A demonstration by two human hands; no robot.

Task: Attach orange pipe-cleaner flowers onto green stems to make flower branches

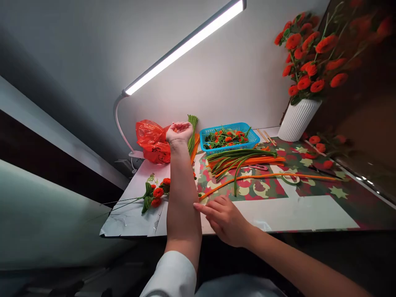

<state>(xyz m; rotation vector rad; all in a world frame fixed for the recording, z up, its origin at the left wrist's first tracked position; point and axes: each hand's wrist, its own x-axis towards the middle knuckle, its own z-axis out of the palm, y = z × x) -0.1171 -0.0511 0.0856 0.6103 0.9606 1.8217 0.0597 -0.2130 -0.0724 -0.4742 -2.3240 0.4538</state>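
Note:
My left hand (179, 132) is raised over the table with its palm up and its fingers loosely curled. Nothing shows in it. Just behind it are a red plastic bag (151, 138) and a bundle of green chenille stems (192, 123). My right hand (227, 218) is empty, its index finger stretched out and touching the left forearm (184, 194), the other fingers bent. Left of that forearm lies a stem of orange-red chenille flowers (157, 193) with green leaves. A long orange chenille stem (260, 176) runs rightward from beside the forearm.
A blue basket (204, 146) holds small flowers and greenery. In front lie green and orange chenille stems (222, 163), a pink clip (258, 167) and a roll of tape (291, 178). A white vase (298, 119) of flowers stands right; a lit lamp (185, 47) hangs above.

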